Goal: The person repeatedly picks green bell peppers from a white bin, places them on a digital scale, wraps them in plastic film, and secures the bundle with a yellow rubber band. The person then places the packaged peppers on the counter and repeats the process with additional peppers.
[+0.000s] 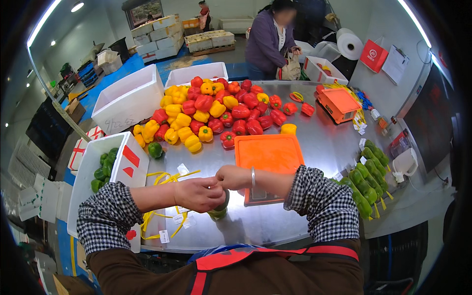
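My left hand (199,193) and my right hand (234,177) meet at the fingertips above the steel table (265,228). Their fingers are curled together; whatever they pinch is too small or hidden to make out. Directly below my left hand is a green pepper (218,213), partly covered by the fingers. An orange-topped weighing scale (271,153) stands just beyond my right hand, and my right forearm crosses its near edge. Yellow ties (147,217) with white tags (164,236) lie to the left, partly under my left forearm.
Red and yellow bell peppers (202,103) are heaped at the back. A foam box (136,158) of green peppers stands left. Packed green peppers (363,184) with yellow ties lie right. Behind are a second orange scale (339,103) and a person (267,44) with a bag.
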Motion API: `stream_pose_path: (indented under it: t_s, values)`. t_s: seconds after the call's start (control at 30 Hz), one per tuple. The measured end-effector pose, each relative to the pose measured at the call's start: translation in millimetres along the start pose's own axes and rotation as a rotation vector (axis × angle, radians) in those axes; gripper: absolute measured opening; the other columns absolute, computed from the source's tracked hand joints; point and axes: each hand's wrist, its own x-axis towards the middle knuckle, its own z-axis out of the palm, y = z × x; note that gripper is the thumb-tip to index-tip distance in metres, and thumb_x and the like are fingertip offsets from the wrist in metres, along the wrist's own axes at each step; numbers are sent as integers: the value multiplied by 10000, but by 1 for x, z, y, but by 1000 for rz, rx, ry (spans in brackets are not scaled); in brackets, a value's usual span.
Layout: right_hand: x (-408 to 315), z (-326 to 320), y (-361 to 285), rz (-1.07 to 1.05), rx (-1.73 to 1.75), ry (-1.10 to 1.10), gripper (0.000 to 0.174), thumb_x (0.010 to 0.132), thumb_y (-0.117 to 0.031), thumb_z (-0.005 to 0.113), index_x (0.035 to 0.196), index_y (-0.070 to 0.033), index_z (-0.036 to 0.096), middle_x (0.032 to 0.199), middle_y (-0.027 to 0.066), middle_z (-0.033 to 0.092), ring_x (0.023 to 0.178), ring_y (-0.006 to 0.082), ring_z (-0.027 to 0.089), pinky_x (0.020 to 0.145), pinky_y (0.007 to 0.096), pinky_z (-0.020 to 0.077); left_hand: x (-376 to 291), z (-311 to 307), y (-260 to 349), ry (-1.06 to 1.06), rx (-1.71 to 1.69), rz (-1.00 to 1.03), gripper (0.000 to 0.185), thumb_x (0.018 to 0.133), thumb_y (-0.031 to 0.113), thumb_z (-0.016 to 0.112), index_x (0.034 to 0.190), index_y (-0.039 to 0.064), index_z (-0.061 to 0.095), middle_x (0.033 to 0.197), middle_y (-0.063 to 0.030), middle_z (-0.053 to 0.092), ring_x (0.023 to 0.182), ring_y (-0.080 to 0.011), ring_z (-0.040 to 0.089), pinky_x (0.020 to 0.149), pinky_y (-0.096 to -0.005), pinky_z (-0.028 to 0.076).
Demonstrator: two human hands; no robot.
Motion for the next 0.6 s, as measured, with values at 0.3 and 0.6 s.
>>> stream_pose_path:
  t_s: [0.3,0.6]
  values:
    - [-38,34,12,-350,452,311,274,807,-179,640,994,21,627,848,131,641,775,204,610,690,316,485,0,-7,22,-245,-163,-566,116,721,175,588,789,82,603,770,-35,504,760,-183,515,678,-324,372]
    - [-14,75,-3,-325,380,648,297,764,-171,746,968,-40,576,814,62,550,707,154,541,650,276,467,-20,-5,28,-387,-1100,-1423,198,804,186,666,818,-2,605,777,-93,588,707,-212,556,630,-346,452]
